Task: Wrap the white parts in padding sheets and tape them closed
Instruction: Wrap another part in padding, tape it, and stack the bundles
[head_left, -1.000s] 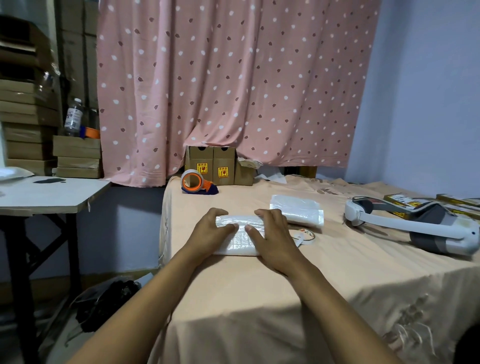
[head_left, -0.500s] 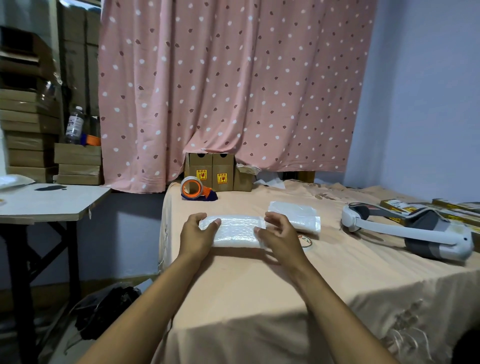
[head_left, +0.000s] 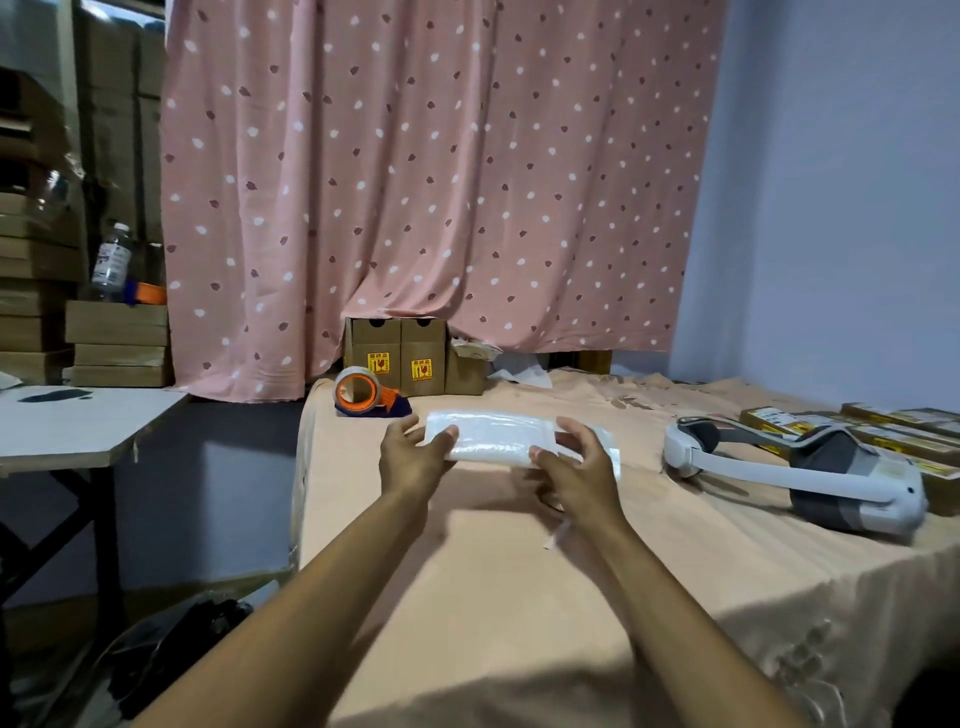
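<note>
The spotted pink curtain (head_left: 441, 182) hangs across the far side, and below it the table under a peach cloth (head_left: 519, 597) fills the near half. One white side table (head_left: 78, 426) stands to the left, cut off by the frame. One white and grey headset (head_left: 810, 473) lies on the right of the cloth. Three small cardboard boxes (head_left: 400, 358) stand at the far edge, two of them with yellow labels. I hold one padded bundle (head_left: 493, 436) over the middle of the cloth, its long axis running left to right and its broad face tilted toward me. My left hand (head_left: 410, 457) grips the left end, thumb on the near face and fingers curled behind. My right hand (head_left: 576, 467) clamps the right end the same way. A second white packet (head_left: 610, 449) lies just behind my right hand, mostly hidden. One orange tape dispenser (head_left: 363, 397) sits far left on the cloth. I cannot see what is inside the bundle
</note>
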